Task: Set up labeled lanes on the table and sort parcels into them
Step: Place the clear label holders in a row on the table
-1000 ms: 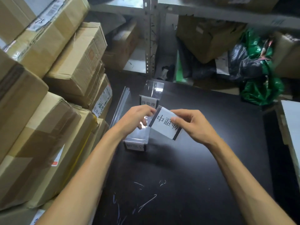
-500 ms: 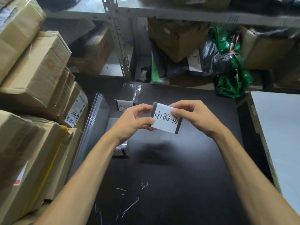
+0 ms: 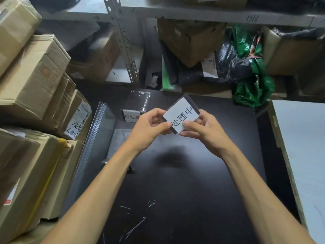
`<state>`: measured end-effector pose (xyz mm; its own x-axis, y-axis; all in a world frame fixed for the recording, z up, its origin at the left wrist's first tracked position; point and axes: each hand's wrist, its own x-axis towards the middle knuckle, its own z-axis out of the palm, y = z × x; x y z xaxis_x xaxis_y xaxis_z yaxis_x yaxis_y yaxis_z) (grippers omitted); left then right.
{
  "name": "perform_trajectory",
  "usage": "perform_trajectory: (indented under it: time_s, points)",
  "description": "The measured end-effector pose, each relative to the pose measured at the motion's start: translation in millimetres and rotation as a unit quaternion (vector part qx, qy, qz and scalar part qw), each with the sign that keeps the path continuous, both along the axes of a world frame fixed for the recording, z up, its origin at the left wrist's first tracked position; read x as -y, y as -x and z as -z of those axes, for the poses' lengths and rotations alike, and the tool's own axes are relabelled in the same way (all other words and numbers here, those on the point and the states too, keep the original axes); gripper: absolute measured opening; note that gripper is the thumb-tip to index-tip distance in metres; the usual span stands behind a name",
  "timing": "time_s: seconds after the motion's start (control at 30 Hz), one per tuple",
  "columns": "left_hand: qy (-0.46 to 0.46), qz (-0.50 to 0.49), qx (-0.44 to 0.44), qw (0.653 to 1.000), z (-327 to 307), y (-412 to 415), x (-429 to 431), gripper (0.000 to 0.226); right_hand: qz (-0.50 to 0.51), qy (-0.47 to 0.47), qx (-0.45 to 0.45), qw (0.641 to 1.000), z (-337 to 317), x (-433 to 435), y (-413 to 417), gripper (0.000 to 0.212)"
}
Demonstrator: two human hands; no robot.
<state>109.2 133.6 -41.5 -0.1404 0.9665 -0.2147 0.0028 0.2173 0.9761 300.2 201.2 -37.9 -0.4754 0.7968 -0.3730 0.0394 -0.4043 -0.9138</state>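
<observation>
Both hands hold a white label card [image 3: 182, 115] with black characters and a dark border, tilted above the black table [image 3: 175, 191]. My left hand [image 3: 149, 127] pinches its lower left corner. My right hand [image 3: 202, 129] pinches its lower right edge, thumb on the face. Behind my left hand a clear acrylic sign stand [image 3: 134, 110] with a white label stands on the table. Another clear stand [image 3: 117, 147] lies flat under my left forearm.
Stacked cardboard parcels [image 3: 35, 81] line the left side, with clear acrylic sheets [image 3: 98, 138] leaning against them. A metal shelf [image 3: 123, 50] behind the table holds boxes and green and black bags [image 3: 246, 67]. A white board [image 3: 304, 147] lies at the right.
The card has been turned round in both hands, so its characters now read upright. It sits a little higher and tilted, and the view has shifted slightly left.
</observation>
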Motion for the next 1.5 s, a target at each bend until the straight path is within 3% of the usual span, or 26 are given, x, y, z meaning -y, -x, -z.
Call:
perform_trajectory:
  time_s: [0.17, 0.3, 0.47, 0.6, 0.7, 0.97, 1.13, 1.5]
  points:
    - [-0.014, -0.002, -0.070, 0.997, 1, -1, -5, 0.021, -0.004, 0.034, 0.013, 0.999, 4, -2, -6, 0.041]
    - [0.021, 0.077, -0.117, 0.990, -3, 8, -12, 0.024, 0.000, 0.050, 0.008, 0.999, 4, -12, -16, 0.049]
    - [0.023, 0.117, -0.200, 0.973, 0, 15, -20, 0.014, -0.074, -0.038, 0.084, 0.993, 10, -16, -17, 0.027]
    - [0.027, 0.113, -0.261, 0.958, 12, 16, -29, 0.011, -0.092, -0.194, 0.234, 0.948, 18, -26, -12, 0.029]
    - [0.030, 0.090, -0.294, 0.951, 22, 18, -39, 0.013, -0.092, -0.222, 0.251, 0.938, 27, -36, -4, 0.013]
    - [0.069, -0.032, -0.292, 0.954, 74, 24, -59, 0.025, -0.060, -0.322, 0.309, 0.893, 80, -59, 30, 0.028]
    - [0.090, -0.049, -0.264, 0.959, 100, 29, -61, 0.029, -0.075, -0.316, 0.304, 0.895, 116, -68, 42, 0.020]
    - [0.141, -0.064, -0.219, 0.963, 116, 29, -70, 0.042, -0.087, -0.286, 0.306, 0.904, 141, -82, 45, 0.032]
